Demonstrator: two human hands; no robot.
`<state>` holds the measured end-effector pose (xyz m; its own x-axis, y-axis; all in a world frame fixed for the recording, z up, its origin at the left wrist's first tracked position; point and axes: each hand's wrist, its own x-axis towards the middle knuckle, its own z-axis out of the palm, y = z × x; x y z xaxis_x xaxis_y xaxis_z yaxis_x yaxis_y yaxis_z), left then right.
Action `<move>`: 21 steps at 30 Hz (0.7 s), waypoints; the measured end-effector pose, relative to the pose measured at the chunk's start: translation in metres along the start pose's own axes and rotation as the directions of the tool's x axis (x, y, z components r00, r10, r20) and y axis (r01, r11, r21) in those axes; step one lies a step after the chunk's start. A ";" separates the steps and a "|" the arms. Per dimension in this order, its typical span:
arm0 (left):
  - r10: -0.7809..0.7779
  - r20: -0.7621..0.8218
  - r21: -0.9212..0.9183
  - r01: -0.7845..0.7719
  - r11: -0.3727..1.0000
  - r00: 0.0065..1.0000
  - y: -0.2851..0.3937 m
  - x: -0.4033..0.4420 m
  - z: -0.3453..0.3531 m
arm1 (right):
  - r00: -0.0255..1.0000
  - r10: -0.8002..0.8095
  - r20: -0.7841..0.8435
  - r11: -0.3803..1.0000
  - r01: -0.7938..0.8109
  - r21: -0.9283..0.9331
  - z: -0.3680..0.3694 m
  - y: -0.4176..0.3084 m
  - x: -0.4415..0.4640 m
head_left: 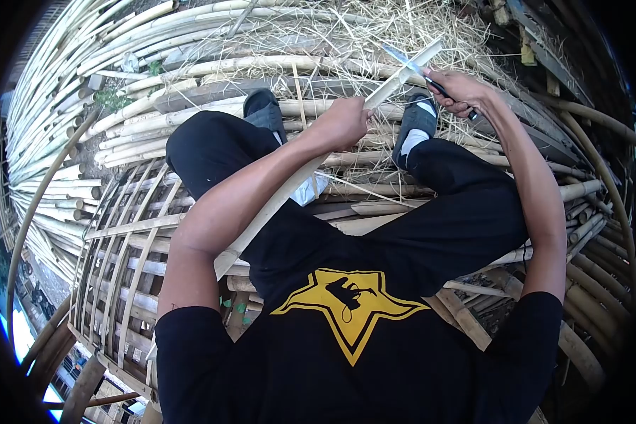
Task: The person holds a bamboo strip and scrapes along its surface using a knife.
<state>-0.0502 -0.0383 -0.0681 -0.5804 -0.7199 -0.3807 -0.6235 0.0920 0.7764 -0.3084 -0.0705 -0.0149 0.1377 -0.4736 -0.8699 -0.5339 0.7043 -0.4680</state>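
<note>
A long pale bamboo strip (pixel 396 83) slants from beside my left elbow up to the far right. My left hand (pixel 345 122) is closed around it near its middle. In my right hand (pixel 459 92) is a knife (pixel 437 85) with a dark handle, its fingers wrapped round the grip. The knife's blade points up and left and crosses the strip close to its far end. Whether the edge is cutting into the strip cannot be made out. Part of the strip is hidden behind my left forearm.
Thin shavings (pixel 374 35) cover the ground ahead. Long bamboo poles (pixel 56 148) are stacked at the left, and more poles (pixel 593 275) lie at the right. A woven bamboo lattice (pixel 131 261) stands by my left side. My sandalled feet (pixel 265 113) rest on poles.
</note>
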 end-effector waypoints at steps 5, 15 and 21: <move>-0.022 0.032 -0.002 0.023 1.000 0.999 0.001 -0.003 -0.002 | 0.975 -0.022 0.223 0.957 -0.044 0.287 -0.004 0.014 0.010; -0.095 0.016 -0.027 0.096 0.995 0.995 0.013 -0.005 0.001 | 0.973 -0.092 -0.210 0.996 0.089 -0.021 0.008 0.006 0.038; -0.002 0.015 0.012 0.002 1.000 1.000 0.019 -0.003 0.003 | 0.890 -0.120 -0.440 0.989 0.070 -0.129 0.008 0.007 0.048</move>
<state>-0.0616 -0.0324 -0.0532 -0.5864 -0.7100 -0.3899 -0.6311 0.0986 0.7694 -0.2991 -0.0842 -0.0612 -0.1803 -0.7388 -0.6494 -0.6260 0.5954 -0.5036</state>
